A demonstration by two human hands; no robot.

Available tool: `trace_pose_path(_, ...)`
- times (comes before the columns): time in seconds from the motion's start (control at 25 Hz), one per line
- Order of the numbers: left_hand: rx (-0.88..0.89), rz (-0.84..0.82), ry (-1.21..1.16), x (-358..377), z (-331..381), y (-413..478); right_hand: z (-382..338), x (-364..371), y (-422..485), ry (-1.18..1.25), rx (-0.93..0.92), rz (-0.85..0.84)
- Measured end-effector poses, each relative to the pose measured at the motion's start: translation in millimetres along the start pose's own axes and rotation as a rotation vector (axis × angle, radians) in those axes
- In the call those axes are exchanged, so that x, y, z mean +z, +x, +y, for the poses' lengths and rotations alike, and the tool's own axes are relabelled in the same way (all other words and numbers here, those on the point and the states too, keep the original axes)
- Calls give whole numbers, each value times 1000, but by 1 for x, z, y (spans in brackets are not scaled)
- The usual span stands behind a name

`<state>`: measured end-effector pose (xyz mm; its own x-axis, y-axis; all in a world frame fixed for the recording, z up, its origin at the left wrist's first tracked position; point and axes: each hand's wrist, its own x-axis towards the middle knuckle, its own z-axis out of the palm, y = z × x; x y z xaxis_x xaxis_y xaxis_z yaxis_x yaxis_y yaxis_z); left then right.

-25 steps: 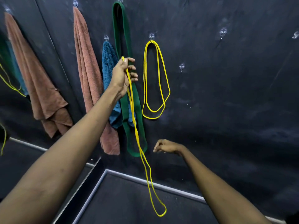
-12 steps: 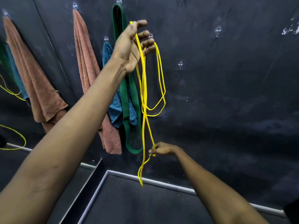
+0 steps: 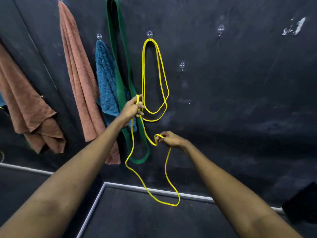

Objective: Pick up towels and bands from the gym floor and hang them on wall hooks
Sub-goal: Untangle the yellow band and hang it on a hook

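- My left hand (image 3: 133, 107) is raised in front of the black wall; its grip is pinched on the top of a thin yellow band (image 3: 145, 189)
- My right hand (image 3: 171, 139) is lower and to the right; its grip pinches a small bend of the same band; between and below my hands the band hangs in a long slack loop toward the floor (image 3: 154, 220)
- Already hung: two rust towels (image 3: 80, 74), a blue towel (image 3: 106, 79), a wide green band (image 3: 120, 57), and a second yellow band on its hook (image 3: 149, 33)
- An empty hook (image 3: 182, 65) sits just right of that one
- Risk, as I judge it: the slack loop could snag the hung yellow band beside my left hand and pull it off; a loose pinch could drop the band
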<state>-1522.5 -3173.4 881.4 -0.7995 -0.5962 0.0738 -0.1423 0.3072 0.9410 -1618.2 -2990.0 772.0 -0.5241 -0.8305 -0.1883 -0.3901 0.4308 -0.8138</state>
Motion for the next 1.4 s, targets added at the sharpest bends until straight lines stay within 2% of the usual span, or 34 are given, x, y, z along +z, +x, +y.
trace_pose_path(0.08,-23,-75,35,19,-14,-7,-4,-11,3,-81,-66,26)
trace_pose_path(0.2,-90,-279,44,49,-34,-18,-14,-31,-4,-234,-163,122)
trace_pose_path(0.28,-84,-317,64,63,-45,-19,-19,-41,-11,-271,-197,172)
trace_pose_path(0.36,-54,-311,56,68,-50,-18,-19,-44,-15,-196,-202,216)
trace_pose_path(0.48,-23,-232,-131,70,-32,-21,-5,-43,-17,33,-111,343)
trace_pose_path(0.52,-13,-207,-217,69,-22,-23,2,-42,-18,20,-77,317)
trace_pose_path(0.68,20,-96,-568,52,17,-15,51,-15,-25,-86,77,-77)
trace_pose_path(0.76,51,-19,-613,34,27,-7,81,-1,-34,-139,184,-174)
trace_pose_path(0.88,70,107,-522,11,25,4,114,14,-44,-180,326,-158)
trace_pose_path(0.96,47,130,-311,5,12,9,113,16,-46,-82,384,-58)
trace_pose_path(1.12,-85,15,138,5,-33,14,84,3,-26,-99,225,172)
trace_pose_path(1.28,-239,-80,99,12,-51,2,48,-6,-13,11,118,254)
trace_pose_path(1.4,-277,-115,48,16,-57,-15,33,-6,-13,432,120,271)
